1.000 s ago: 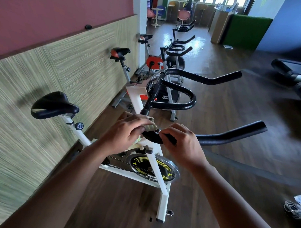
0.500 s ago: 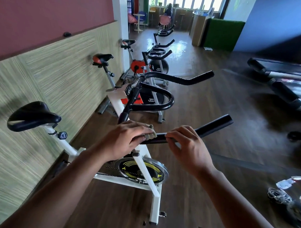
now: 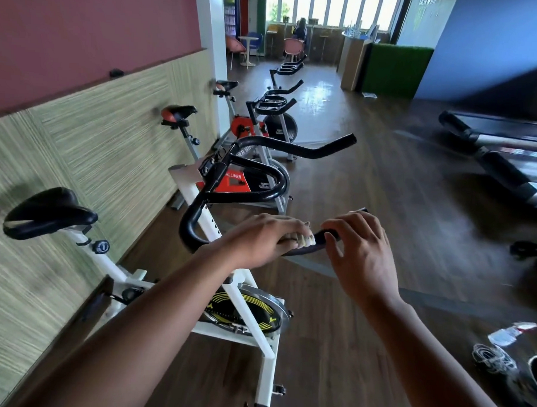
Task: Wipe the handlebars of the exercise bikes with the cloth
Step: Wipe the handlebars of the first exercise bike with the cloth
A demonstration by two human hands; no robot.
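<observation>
A white exercise bike (image 3: 265, 349) stands right in front of me, with black handlebars (image 3: 196, 219) that loop at the centre and end in two horns. My left hand (image 3: 259, 242) is wrapped around the near horn, pressing a pale cloth (image 3: 305, 239) onto it; only a corner of the cloth shows past the fingers. My right hand (image 3: 359, 255) holds the same bar further out, thumb under and fingers over. The bar's tip peeks out above the right knuckles. The far horn (image 3: 317, 150) is untouched.
More exercise bikes (image 3: 264, 124) line the left wall behind this one. Treadmills (image 3: 500, 153) lie on the right. Coiled cable and litter (image 3: 493, 357) sit on the wooden floor at lower right. A black saddle (image 3: 48, 211) is at my left. A person sits far back.
My left hand has slid the cloth outward along the near bar, from the stem toward its end. The right hand moved further out too. The head camera has tilted up.
</observation>
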